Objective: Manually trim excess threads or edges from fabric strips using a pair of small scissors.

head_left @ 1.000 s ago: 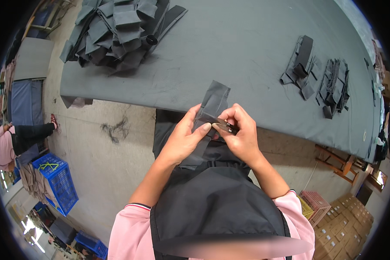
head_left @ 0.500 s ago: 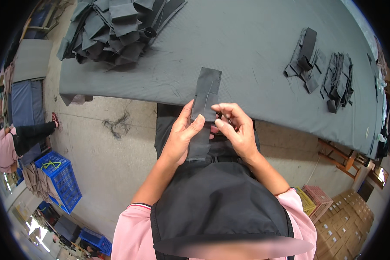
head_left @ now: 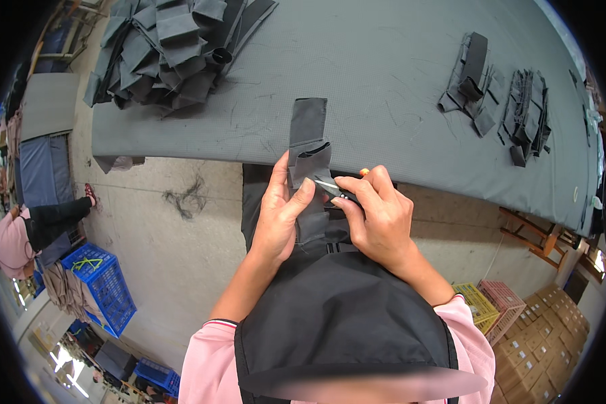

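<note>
My left hand (head_left: 281, 205) is closed on a dark grey fabric strip (head_left: 308, 121), its thumb pressed on the front. The strip's upper end lies over the table edge, and its lower part hangs down before my apron. A fold in the middle of the strip bulges open. In my right hand (head_left: 382, 214) is a pair of thread snips (head_left: 342, 192) with a dark handle and pale metal blades. The blades point left and touch or nearly touch the strip beside my left thumb; exact contact is hard to tell.
A large heap of grey fabric pieces (head_left: 165, 54) lies at the table's left. Two smaller piles (head_left: 475, 57) sit at the right on the grey-covered table (head_left: 370, 81). Blue crates (head_left: 104, 286), a person (head_left: 20, 239), cut threads on the floor and cartons (head_left: 542, 343) surround it.
The snips' blades now show against the strip, where they were mostly hidden in my right hand. The strip's middle has folded and bulged open. Its upper end has shifted slightly left.
</note>
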Motion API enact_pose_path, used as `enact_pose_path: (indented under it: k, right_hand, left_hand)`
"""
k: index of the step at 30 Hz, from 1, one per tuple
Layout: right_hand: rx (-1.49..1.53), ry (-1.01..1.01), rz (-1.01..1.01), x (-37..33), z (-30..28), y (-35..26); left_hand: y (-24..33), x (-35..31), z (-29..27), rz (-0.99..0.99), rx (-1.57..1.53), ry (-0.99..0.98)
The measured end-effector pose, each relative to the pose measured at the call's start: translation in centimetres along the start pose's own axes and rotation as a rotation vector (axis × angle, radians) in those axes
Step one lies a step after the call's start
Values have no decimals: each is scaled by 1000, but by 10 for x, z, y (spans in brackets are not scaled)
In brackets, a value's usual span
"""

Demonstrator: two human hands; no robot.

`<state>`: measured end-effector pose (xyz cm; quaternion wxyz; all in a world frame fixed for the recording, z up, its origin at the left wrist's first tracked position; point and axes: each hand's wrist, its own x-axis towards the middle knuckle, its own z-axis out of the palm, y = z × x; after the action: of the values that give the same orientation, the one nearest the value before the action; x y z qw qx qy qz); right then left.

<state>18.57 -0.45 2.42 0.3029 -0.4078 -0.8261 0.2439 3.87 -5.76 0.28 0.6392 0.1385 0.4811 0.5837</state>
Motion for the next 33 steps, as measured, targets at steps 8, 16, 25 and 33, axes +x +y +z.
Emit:
enact_pose_path:
  k: [8,16,25,33]
  right_hand:
    - [-61,-30,-15,-1,-2,2]
    - [116,-61,84,5,-2,5]
    - [164,-250,33,17,-6,2]
    - [109,-270,-86,21,-2,13]
  left_hand:
    - [-2,1,-4,-40,-14,10]
    - [3,1,-5,-58,47,-1]
    - [1,-3,-9,-43,350,6]
    - [11,-4,-8,-113,617,-34]
